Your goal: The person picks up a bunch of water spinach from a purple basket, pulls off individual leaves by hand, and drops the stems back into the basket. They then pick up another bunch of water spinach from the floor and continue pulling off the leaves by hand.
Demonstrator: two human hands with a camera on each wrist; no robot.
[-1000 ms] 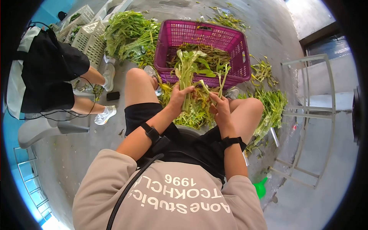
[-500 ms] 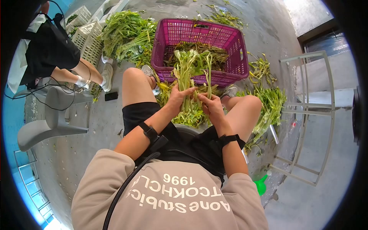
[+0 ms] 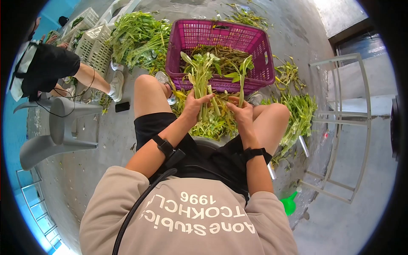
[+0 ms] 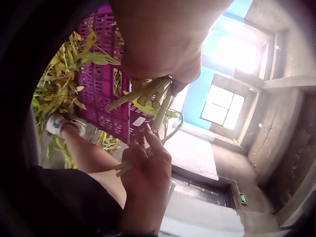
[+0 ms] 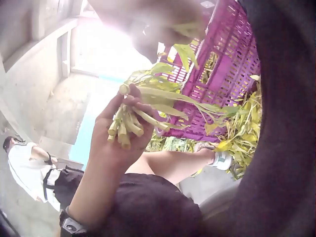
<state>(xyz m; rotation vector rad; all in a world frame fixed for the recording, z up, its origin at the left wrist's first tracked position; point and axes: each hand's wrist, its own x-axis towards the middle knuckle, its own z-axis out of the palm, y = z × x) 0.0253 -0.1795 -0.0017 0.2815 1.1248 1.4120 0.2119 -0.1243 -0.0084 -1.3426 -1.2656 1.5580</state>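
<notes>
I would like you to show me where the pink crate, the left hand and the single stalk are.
pink crate (image 3: 221, 34), head view, far rim.
left hand (image 3: 193, 106), head view, back of hand.
single stalk (image 3: 241, 87), head view, mid stem.

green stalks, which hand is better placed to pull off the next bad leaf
Right, probably. The left hand grips the whole bunch of stalks, so it is taken up. The right hand pinches one stalk beside the bunch.

right hand (image 3: 243, 111) pulled single stalk (image 3: 241, 87) away from bunch (image 3: 200, 83)
</notes>
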